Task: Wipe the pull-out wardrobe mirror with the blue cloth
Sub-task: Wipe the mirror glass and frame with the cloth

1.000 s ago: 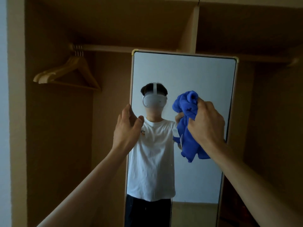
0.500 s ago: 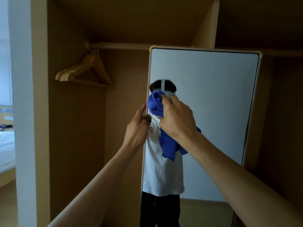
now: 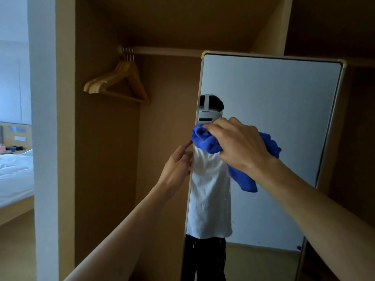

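You stand before an open wardrobe of tan board, dim inside. The mirror (image 3: 274, 118) stands upright in it, a tall pane in a thin pale frame with rounded top corners. Its glass reflects a pale wall, a strip of floor and your own figure in a white shirt and dark trousers. Left of the mirror and above its top edge, a wooden rail (image 3: 162, 50) runs across the wardrobe. A bunch of wooden hangers (image 3: 121, 82) hangs from the rail, well apart from the frame. Further left of the mirror, past a white pillar (image 3: 42, 138), a bed (image 3: 14, 175) with white sheets shows in the room beyond.

The blue cloth (image 3: 209, 142) lies against the glass by the mirror's left edge, around mid-height. Your right hand (image 3: 241, 145) holds it bunched, fingers curled over the top of the wad. One lump bulges out past your fingertips toward the frame, and a loose tail hangs down below your wrist.

Your left hand (image 3: 176, 169) sits at the mirror's left edge, just below the cloth. Its forefinger points up along the frame, nearly reaching the cloth. The other fingers are curled at the edge and seem to grip it, though their tips are hidden.
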Available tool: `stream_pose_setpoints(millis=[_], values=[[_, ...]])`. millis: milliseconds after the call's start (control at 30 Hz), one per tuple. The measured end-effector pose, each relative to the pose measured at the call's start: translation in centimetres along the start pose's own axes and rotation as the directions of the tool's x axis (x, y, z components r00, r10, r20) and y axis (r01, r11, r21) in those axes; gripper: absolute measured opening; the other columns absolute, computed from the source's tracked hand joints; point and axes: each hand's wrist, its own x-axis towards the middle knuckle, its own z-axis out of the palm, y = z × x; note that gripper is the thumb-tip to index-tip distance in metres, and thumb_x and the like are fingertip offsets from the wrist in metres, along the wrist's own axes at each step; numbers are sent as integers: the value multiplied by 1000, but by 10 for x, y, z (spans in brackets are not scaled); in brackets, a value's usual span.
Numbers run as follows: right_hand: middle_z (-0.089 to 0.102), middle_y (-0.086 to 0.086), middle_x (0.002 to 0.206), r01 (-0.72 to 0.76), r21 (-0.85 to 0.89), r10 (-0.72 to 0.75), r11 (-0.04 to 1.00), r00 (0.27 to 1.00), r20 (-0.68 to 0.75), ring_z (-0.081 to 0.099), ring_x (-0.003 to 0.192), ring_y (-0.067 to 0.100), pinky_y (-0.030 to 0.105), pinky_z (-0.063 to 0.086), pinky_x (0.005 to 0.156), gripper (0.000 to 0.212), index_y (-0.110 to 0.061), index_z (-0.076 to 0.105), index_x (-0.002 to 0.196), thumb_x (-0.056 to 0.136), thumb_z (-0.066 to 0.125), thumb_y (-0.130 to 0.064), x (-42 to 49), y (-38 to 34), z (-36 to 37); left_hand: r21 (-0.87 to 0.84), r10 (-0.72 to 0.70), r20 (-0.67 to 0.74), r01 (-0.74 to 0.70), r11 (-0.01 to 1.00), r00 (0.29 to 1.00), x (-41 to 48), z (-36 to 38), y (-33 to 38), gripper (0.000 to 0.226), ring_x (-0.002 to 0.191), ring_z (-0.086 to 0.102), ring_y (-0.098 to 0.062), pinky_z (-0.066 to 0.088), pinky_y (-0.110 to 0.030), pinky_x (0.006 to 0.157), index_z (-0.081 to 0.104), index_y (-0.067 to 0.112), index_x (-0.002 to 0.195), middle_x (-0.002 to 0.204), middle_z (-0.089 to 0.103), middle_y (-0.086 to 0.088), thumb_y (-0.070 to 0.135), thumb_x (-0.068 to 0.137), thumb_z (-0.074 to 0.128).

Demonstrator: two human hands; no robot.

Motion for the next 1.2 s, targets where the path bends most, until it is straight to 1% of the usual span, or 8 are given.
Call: stream_pose_setpoints(millis=[267, 467, 633, 767, 933, 1033, 1133, 1200], values=[[64, 0, 111, 54, -45, -52, 998, 998, 41, 57, 96, 23, 36, 48, 73, 56, -22, 57, 130, 77, 70, -9, -19, -17, 20, -86, -58, -17, 57, 995, 998, -3, 2, -3, 35, 84, 72, 3, 54, -13, 59, 61, 44, 112, 90, 75, 25, 47, 110, 26], [64, 1, 110, 60, 18, -62, 998, 986, 157, 58, 93, 23, 34, 54, 67, 53, -22, 59, 125, 76, 76, -12, -60, -42, 41, -89, -25, -11, 23, 996, 1000, -7, 3, -11, 33, 99, 72, -7, 59, -23, 77, 62, 46, 117, 102, 76, 11, 47, 110, 29], [62, 2, 118, 79, 60, -90, 995, 972, 215, 57, 96, 25, 37, 54, 77, 51, -22, 54, 132, 84, 66, -13, -92, -56, 55, -77, 0, -23, -2, 997, 1000, -16, 7, -12, 29, 110, 67, -12, 53, -45, 101, 62, 61, 100, 116, 71, 9, 49, 104, 36], [62, 3, 112, 83, -17, -79, 996, 982, 169, 55, 96, 27, 38, 53, 76, 38, -19, 55, 126, 89, 62, -13, -84, -51, 52, -94, -6, -17, 4, 996, 1000, -23, 11, -12, 26, 116, 66, -14, 51, -47, 106, 58, 55, 111, 123, 69, 8, 43, 110, 35], [61, 9, 124, 2, -80, 4, 997, 997, 71, 56, 106, 31, 39, 53, 81, 48, -16, 55, 134, 87, 64, -10, -55, -31, 33, -91, 13, -7, -14, 996, 1000, -31, 14, -13, 32, 124, 61, -15, 46, -47, 111, 54, 39, 134, 133, 64, 5, 40, 111, 32], [61, 10, 122, -47, -90, 49, 995, 999, 20, 56, 101, 30, 40, 50, 78, 54, -16, 54, 135, 83, 66, -8, -38, -16, 22, -71, 12, -26, -14, 997, 1000, -31, 17, -15, 44, 133, 55, -19, 42, -49, 115, 47, 29, 150, 145, 58, 2, 40, 111, 30], [62, 9, 118, -79, -90, 80, 993, 997, 6, 55, 96, 29, 40, 49, 73, 53, -16, 55, 133, 82, 65, -6, -34, -11, 20, -48, 19, -42, -21, 999, 999, -32, 20, -18, 48, 141, 47, -14, 36, -47, 120, 40, 27, 155, 153, 51, 5, 43, 111, 30], [63, 9, 118, -18, -110, 20, 994, 1000, 12, 57, 98, 30, 40, 51, 80, 51, -16, 57, 132, 83, 68, -9, -44, -15, 26, -46, 41, -56, -43, 998, 998, -33, 21, -20, 47, 142, 46, -12, 35, -44, 121, 40, 27, 155, 153, 50, 6, 41, 111, 32]])
